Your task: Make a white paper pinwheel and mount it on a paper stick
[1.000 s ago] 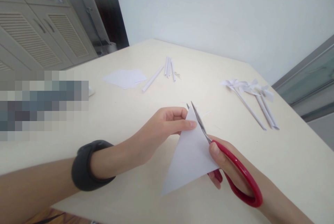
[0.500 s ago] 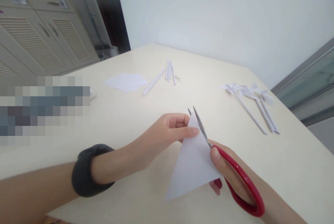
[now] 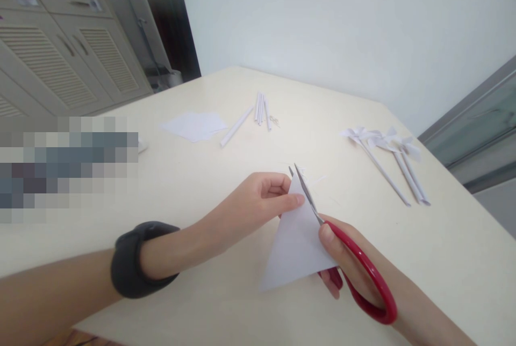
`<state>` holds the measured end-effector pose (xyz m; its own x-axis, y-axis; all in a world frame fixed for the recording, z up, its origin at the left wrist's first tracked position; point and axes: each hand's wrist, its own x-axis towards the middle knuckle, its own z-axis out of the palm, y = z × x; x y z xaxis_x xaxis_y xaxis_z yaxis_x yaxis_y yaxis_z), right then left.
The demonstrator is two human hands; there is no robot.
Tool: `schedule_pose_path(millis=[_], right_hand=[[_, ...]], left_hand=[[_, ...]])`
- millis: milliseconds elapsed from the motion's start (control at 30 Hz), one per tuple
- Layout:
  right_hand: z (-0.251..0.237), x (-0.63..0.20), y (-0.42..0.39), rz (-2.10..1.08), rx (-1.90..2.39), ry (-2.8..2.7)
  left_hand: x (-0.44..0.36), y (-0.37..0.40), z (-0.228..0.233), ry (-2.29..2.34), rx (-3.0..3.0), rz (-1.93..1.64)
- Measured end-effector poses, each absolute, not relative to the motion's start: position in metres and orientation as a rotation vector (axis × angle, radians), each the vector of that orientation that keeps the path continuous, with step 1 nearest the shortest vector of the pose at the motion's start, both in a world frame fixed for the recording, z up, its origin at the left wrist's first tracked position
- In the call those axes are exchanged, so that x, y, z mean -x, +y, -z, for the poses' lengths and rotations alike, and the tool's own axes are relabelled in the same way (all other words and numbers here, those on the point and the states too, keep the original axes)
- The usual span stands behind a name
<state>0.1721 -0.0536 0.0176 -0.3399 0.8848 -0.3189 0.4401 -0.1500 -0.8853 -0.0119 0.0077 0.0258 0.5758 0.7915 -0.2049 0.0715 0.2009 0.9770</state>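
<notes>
Scissors point(image 3: 366, 260) have closed slightly, apparently mid-cut along the triangular paper point(image 3: 300, 244). Left hand point(image 3: 258, 201) pinches the paper above the counter point(image 3: 459, 265); right hand point(image 3: 338, 246) grips the scissors. Next snip likely requires steady paper.

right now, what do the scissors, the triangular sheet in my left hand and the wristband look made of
Scissors: the blades look like metal, grey with a slight sheen; the handle is probably plastic, red with bright highlights. Triangular sheet: likely paper, matt, thin and straight-edged. Wristband: perhaps silicone or rubber, from its smooth, dark, mostly dull surface, though the look leaves that open.
</notes>
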Motion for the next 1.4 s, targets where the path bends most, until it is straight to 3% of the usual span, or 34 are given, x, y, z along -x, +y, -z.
schedule_pose_path(millis=[300,1400], right_hand=[[-0.024,-0.170,-0.053,-1.492,1.605,-1.673],[-0.028,-0.171,-0.056,-1.609,1.522,-1.675]], left_hand=[[0.011,0.013,-0.025,0.913,-1.412,-0.773],[0.010,0.008,-0.022,0.833,-1.166,-0.763]])
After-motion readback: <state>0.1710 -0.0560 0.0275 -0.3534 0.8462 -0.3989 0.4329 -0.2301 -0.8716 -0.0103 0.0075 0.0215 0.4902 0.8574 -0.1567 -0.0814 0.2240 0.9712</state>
